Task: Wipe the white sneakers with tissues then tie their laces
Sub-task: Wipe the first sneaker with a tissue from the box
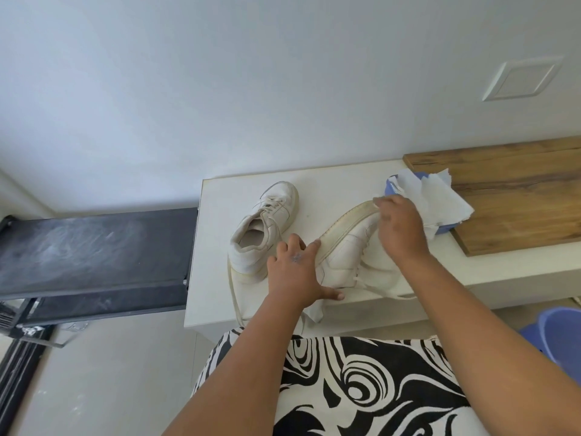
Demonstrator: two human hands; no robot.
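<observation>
Two white sneakers lie on the white table (314, 180). The left sneaker (264, 225) stands upright near the left edge, its toe towards the far edge by the wall and its lace hanging over the near edge. The right sneaker (345, 250) is tipped on its side near the near edge, with the sole turned to the left. The left hand (295, 272) rests on the heel part of this sneaker, fingers spread and relaxed, the thumb flat on the table. The right hand (399, 228) is on the toe part with curled fingers; it seems to pinch something white, but I cannot tell if it is a tissue. A blue pack of tissues (430, 196) lies just behind this hand, at the corner of a wooden board (518, 196) on the right side of the table.
</observation>
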